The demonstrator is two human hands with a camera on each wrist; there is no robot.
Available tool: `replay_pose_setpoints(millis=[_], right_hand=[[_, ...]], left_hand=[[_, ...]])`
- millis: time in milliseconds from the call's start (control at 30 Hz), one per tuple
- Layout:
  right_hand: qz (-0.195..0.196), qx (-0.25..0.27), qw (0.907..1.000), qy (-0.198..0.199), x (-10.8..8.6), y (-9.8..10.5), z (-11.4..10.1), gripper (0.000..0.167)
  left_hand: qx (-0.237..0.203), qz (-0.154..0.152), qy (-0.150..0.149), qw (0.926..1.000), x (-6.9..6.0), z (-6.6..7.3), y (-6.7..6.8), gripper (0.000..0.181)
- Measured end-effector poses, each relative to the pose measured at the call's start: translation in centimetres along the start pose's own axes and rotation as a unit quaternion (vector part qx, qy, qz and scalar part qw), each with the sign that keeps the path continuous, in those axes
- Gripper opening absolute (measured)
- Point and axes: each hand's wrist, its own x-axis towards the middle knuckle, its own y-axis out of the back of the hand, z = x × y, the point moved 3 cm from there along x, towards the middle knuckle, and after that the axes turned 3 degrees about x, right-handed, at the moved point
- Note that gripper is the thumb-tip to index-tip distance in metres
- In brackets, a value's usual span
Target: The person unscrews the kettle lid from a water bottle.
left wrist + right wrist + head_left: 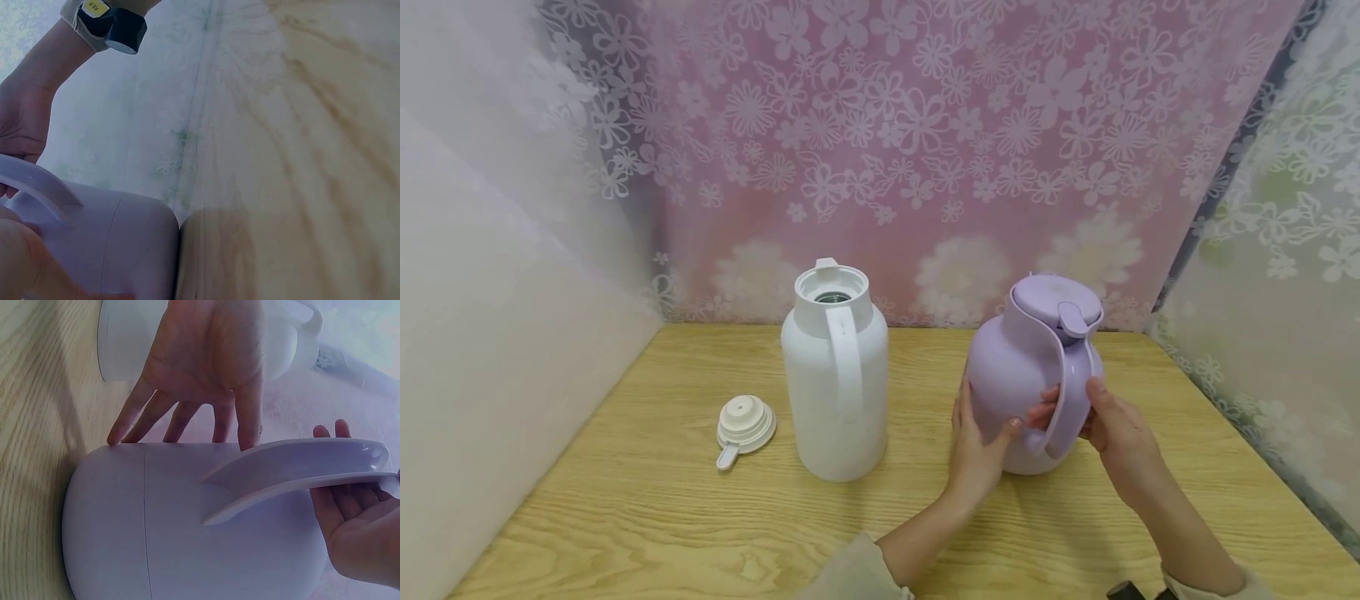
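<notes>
A lavender thermos jug [1007,375] with its lid on stands on the wooden table, its handle [1067,408] turned towards me. My left hand [976,454] rests against the jug's left side. In the right wrist view, the left hand's fingers [144,419] are spread, nearly straight, with their tips touching the wall. My right hand [1123,446] holds the handle: its fingers [350,503] pass through the loop, and the thumb lies along the outside. The left wrist view shows the jug's lower body [137,244] and the right hand [25,119] at the handle.
To the left stands a white thermos jug [835,392] with an uncovered mouth, its handle facing me. Farther left, a cream stopper lid [745,425] lies on the table [625,517]. Flowered curtain [917,167] hangs behind, and pale side panels [512,292] flank the table.
</notes>
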Motion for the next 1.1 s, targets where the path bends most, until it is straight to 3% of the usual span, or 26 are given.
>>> replay_pose_setpoints(millis=[467, 633, 767, 900, 1000, 1100], right_hand=[[0.022, -0.027, 0.9994, 0.003, -0.1, -0.1, 0.1, 0.046], [0.033, -0.028, 0.999, 0.009, -0.2, -0.2, 0.2, 0.046], [0.042, -0.029, 0.9987, 0.011, -0.2, -0.2, 0.2, 0.046], [0.039, -0.022, 0.999, 0.009, -0.2, -0.3, 0.1, 0.046], [0.036, -0.021, 0.9991, 0.008, -0.2, -0.3, 0.1, 0.046], [0.039, -0.024, 0.9989, 0.011, -0.1, -0.2, 0.2, 0.046]], left_hand=[[-0.044, 0.001, 0.038, 0.9983, 0.7, 0.5, 0.7, 0.074], [-0.021, 0.006, 0.023, 0.9995, 1.1, 1.3, 1.5, 0.072], [-0.001, 0.008, -0.014, 0.9999, 1.6, 2.3, 2.4, 0.069], [0.038, 0.012, -0.072, 0.9966, 2.2, 3.6, 2.9, 0.066], [0.082, 0.019, -0.127, 0.9883, 2.8, 4.8, 3.1, 0.065], [0.121, 0.024, -0.185, 0.9749, 3.7, 6.2, 3.3, 0.064]])
